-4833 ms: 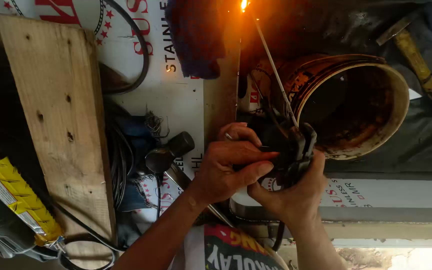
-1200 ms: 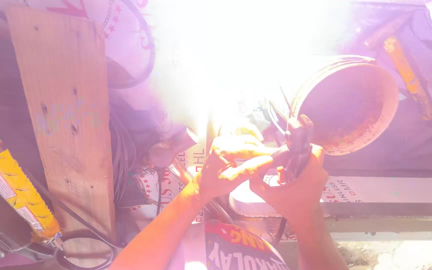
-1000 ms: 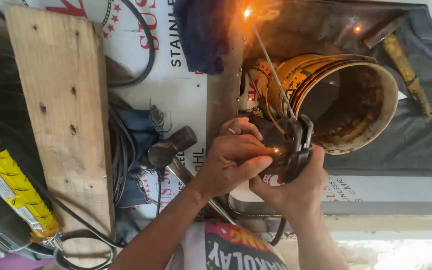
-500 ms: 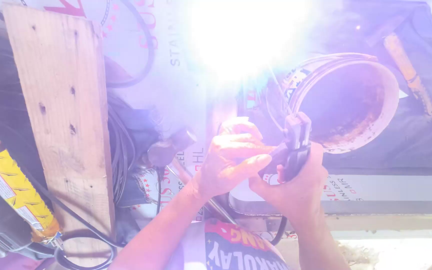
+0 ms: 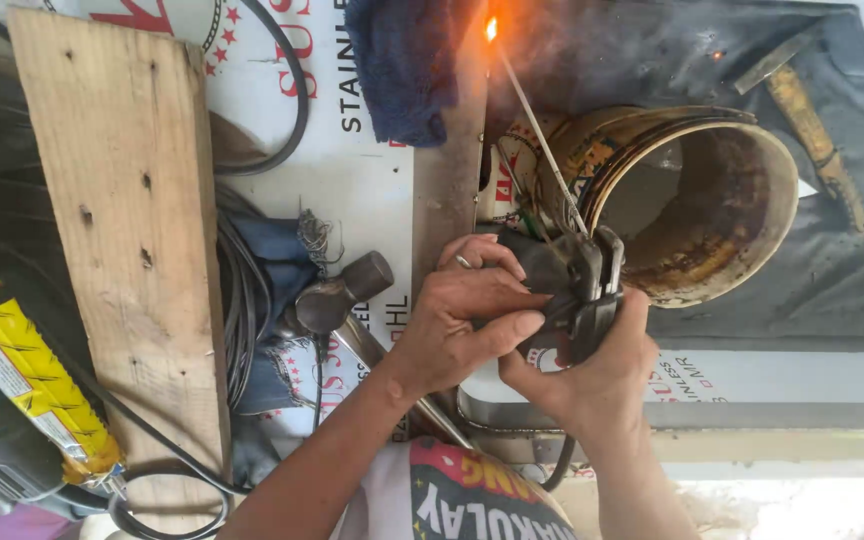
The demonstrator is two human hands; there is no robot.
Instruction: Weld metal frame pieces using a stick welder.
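Electrode holder (image 5: 582, 290): clamped in both hands, beside rusty bucket (image 5: 712, 200).
Left hand (image 5: 462, 325): grip closed on holder.
Right hand (image 5: 577, 375): grip closed underneath.
Rod tip (image 5: 492, 30): white flare gone, small orange glow remains.

Even daylight fills the scene and the view is sharp across most of its width. A small orange glow (image 5: 492, 28) burns at the top edge, tinting the haze of smoke (image 5: 642, 60) beside it. The bottom right corner is blown out to white. The rusty can (image 5: 712, 200) is dark inside. Soft shadows lie under the wooden plank (image 5: 122, 230).
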